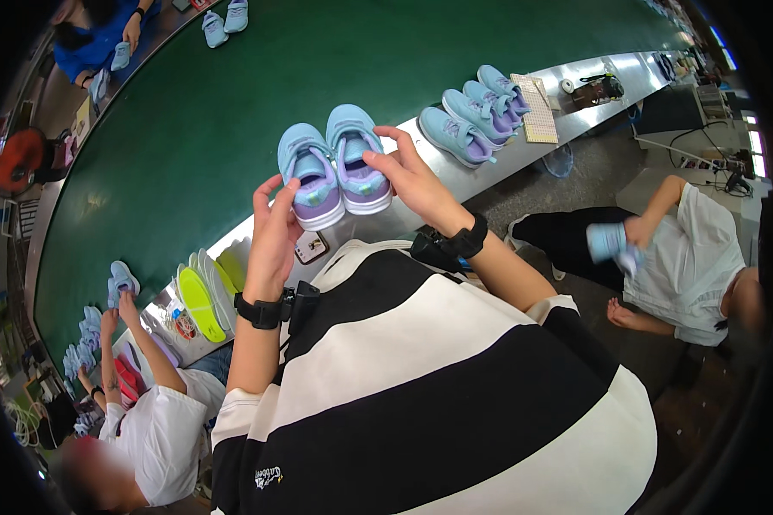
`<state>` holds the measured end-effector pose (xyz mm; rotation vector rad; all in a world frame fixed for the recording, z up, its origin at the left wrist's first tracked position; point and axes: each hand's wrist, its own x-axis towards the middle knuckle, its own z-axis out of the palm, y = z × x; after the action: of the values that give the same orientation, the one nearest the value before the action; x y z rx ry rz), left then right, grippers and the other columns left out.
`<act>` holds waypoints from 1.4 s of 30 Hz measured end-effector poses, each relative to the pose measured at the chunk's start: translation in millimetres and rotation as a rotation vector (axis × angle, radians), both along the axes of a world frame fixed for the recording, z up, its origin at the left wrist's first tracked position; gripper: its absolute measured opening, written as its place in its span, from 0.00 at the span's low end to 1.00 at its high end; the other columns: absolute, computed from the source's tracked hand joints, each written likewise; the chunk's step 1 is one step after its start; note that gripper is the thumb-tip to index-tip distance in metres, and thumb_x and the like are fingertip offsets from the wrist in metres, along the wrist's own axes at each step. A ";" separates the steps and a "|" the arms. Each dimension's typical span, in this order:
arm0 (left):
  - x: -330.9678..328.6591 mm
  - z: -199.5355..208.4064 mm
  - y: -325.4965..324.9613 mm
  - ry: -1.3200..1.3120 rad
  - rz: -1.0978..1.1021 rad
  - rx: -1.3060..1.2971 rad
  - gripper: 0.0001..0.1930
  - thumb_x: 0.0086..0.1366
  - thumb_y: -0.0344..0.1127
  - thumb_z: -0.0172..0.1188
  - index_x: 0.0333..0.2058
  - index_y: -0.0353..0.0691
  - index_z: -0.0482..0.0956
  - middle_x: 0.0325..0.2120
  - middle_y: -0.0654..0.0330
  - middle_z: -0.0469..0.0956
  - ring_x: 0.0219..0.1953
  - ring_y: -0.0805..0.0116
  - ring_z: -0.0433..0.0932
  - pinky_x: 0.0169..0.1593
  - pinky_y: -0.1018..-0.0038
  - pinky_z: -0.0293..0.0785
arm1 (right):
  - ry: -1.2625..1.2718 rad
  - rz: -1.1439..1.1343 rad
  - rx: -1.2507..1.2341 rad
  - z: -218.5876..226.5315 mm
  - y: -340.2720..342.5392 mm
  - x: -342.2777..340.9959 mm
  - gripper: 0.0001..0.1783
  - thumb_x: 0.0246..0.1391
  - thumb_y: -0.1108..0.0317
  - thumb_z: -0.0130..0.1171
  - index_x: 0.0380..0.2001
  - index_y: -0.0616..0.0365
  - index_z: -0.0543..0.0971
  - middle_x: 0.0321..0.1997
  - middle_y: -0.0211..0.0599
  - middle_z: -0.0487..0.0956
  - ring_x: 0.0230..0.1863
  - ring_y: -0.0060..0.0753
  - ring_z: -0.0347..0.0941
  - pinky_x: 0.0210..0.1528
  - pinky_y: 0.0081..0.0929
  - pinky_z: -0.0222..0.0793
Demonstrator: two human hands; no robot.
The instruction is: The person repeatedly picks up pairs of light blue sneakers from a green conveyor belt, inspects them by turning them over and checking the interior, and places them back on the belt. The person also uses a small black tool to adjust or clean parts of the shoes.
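In front of me a pair of light blue sneakers with lilac linings and white soles is held side by side, heels toward me. My left hand (276,219) grips the heel of the left sneaker (299,146), thumb at its collar. Around the right sneaker (349,124), my right hand (408,172) is closed, with the thumb at the opening and a finger along the outer side. The toes point away, over the green belt (232,94). Just below the pair, a phone (312,248) lies on the metal ledge.
More light blue sneakers (457,136) stand in a row on the metal ledge (567,81) to the right, beside a sheet of small labels (537,110). Yellow-green insoles (199,302) lie at left. Co-workers handle shoes at lower left, upper left and right; a fan (21,160) stands far left.
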<state>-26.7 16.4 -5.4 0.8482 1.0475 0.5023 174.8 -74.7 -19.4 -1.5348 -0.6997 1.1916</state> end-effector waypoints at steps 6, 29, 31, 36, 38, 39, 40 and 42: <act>-2.0 -76.6 5.3 0.100 -0.381 -0.131 0.33 0.64 0.41 0.58 0.65 0.46 0.53 0.40 0.64 0.72 0.42 0.77 0.71 0.48 0.75 0.69 | -0.249 0.037 -0.009 -100.0 -35.4 17.8 0.36 0.58 0.56 0.59 0.64 0.53 0.57 0.40 0.43 0.75 0.37 0.26 0.72 0.41 0.24 0.69; -67.7 -167.0 0.9 0.298 -0.281 0.012 0.15 0.68 0.29 0.48 0.53 0.40 0.68 0.48 0.59 0.76 0.47 0.70 0.75 0.48 0.74 0.71 | -1.336 0.285 0.204 -112.2 186.6 102.8 0.15 0.31 0.54 0.68 0.22 0.51 0.81 0.23 0.32 0.77 0.34 0.37 0.70 0.45 0.41 0.55; -71.0 -167.0 5.2 0.302 -0.277 -0.015 0.14 0.68 0.29 0.48 0.52 0.40 0.69 0.46 0.59 0.78 0.45 0.69 0.76 0.47 0.74 0.72 | -1.352 0.116 0.129 -94.5 250.5 134.0 0.19 0.34 0.46 0.66 0.22 0.50 0.82 0.25 0.34 0.79 0.34 0.39 0.71 0.47 0.45 0.54; -59.9 -170.6 34.5 0.301 -0.328 -0.004 0.14 0.69 0.32 0.49 0.51 0.39 0.69 0.44 0.59 0.78 0.45 0.69 0.76 0.48 0.73 0.72 | -1.502 -0.352 0.065 -13.8 384.5 220.6 0.26 0.37 0.40 0.63 0.29 0.52 0.83 0.31 0.36 0.81 0.37 0.41 0.76 0.46 0.47 0.57; -48.5 -174.0 49.6 0.307 -0.382 0.013 0.14 0.69 0.33 0.49 0.51 0.39 0.69 0.44 0.59 0.78 0.45 0.70 0.76 0.48 0.73 0.72 | -1.384 -0.392 0.228 6.3 382.7 245.1 0.24 0.39 0.43 0.63 0.30 0.52 0.83 0.33 0.35 0.81 0.38 0.40 0.76 0.45 0.45 0.60; -40.0 -176.9 56.5 0.306 -0.406 0.022 0.14 0.69 0.33 0.49 0.51 0.39 0.69 0.44 0.60 0.78 0.45 0.70 0.76 0.48 0.73 0.72 | -1.302 -0.369 0.303 9.4 370.8 252.4 0.22 0.40 0.45 0.63 0.30 0.51 0.83 0.34 0.34 0.80 0.39 0.41 0.75 0.45 0.45 0.61; -32.1 -179.1 59.7 0.295 -0.371 0.028 0.14 0.68 0.32 0.51 0.52 0.38 0.70 0.43 0.58 0.79 0.41 0.73 0.76 0.45 0.76 0.71 | -1.235 -0.359 0.446 6.3 353.6 256.1 0.19 0.42 0.47 0.63 0.30 0.51 0.83 0.34 0.34 0.80 0.40 0.41 0.75 0.45 0.44 0.62; -16.3 -183.1 68.1 0.263 -0.422 0.082 0.14 0.68 0.30 0.51 0.51 0.36 0.70 0.43 0.57 0.79 0.42 0.72 0.76 0.49 0.76 0.71 | -1.269 -0.214 0.407 -19.3 283.8 263.0 0.17 0.45 0.50 0.62 0.31 0.51 0.82 0.32 0.33 0.79 0.40 0.40 0.74 0.41 0.38 0.65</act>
<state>-43.0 84.5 -188.5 1.1965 1.0520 0.0774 437.8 209.1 -38.6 -1.8269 -1.4133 -0.2372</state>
